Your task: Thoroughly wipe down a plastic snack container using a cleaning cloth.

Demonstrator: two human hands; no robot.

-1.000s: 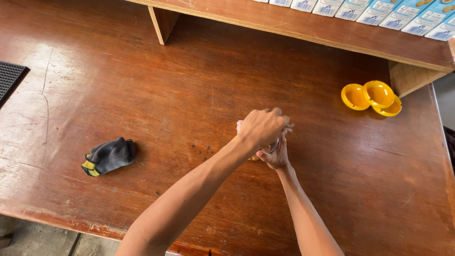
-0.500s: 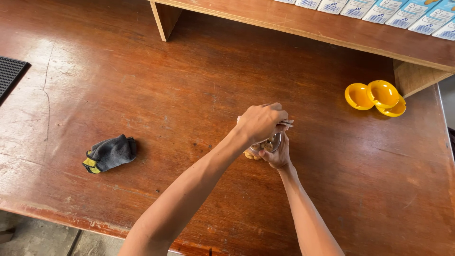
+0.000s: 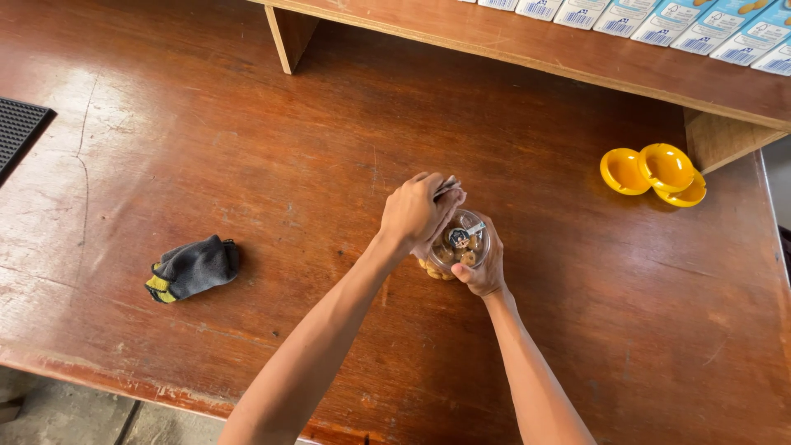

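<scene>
Both hands' fingers grasp a round clear plastic jar on scuffed wood.

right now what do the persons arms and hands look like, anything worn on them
Both forearms are bare from the bottom edge of the picture up to the hands, with no sleeves in view. The left hand and the right hand wear no gloves. No watch, bracelet or ring shows on either wrist or on the fingers that can be seen, though some fingers are hidden.
</scene>
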